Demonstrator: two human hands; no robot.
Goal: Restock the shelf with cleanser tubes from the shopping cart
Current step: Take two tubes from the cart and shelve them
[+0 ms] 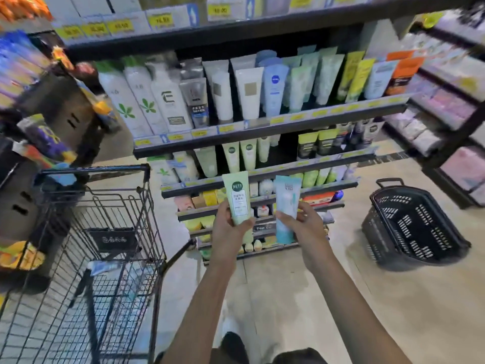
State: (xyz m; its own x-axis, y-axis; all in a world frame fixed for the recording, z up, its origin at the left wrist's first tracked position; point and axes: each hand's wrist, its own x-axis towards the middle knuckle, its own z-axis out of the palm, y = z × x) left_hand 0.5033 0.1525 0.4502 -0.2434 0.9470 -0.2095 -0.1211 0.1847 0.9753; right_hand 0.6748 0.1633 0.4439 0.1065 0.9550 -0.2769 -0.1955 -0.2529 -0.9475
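While both tubes stand upright in front of the shelves, the left hand (229, 227) is wrapped around the lower half of the pale green tube (237, 198) and the right hand (301, 222) pinches the blue tube (287, 206) near its middle. Each tube's long axis runs near vertical, crimped end up. Matching green tubes (240, 156) sit on the second shelf (262, 169), straight above and beyond the left hand, so that hand seems nearer its slot and only needs to reach up and forward. The shopping cart (105, 232) stands to the left, just beside the left arm; a black basket (412, 224) sits well apart on the right.
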